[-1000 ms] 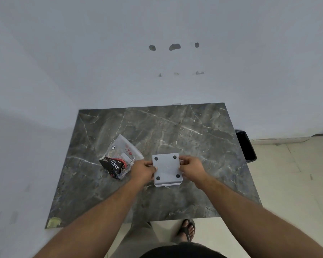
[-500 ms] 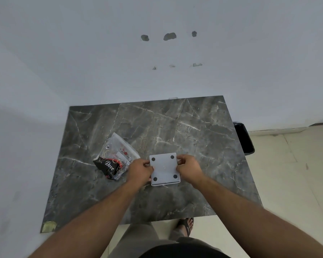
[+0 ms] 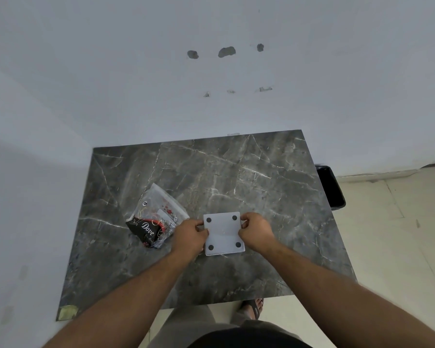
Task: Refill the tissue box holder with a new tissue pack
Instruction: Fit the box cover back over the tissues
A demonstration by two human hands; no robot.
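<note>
The grey square tissue box holder (image 3: 223,233) lies upside down on the dark marble table (image 3: 236,177), its flat base with four black round feet facing up. My left hand (image 3: 190,234) grips its left edge and my right hand (image 3: 255,229) grips its right edge, fingers curled over the sides. To the left, touching my left hand, lies the new tissue pack (image 3: 156,217), a clear plastic wrapper with a black and red "Dove" print. The holder's opening and inside are hidden.
The table stands in a corner against pale walls at the back and left. A black bin (image 3: 330,187) sits on the floor past the table's right edge. A tape patch (image 3: 67,312) marks the front left corner. A sandalled foot (image 3: 251,307) shows below the front edge.
The holder stays gripped by both hands in the same spot on the table. My head view has shifted slightly, so the scene sits a little differently in the frame.
</note>
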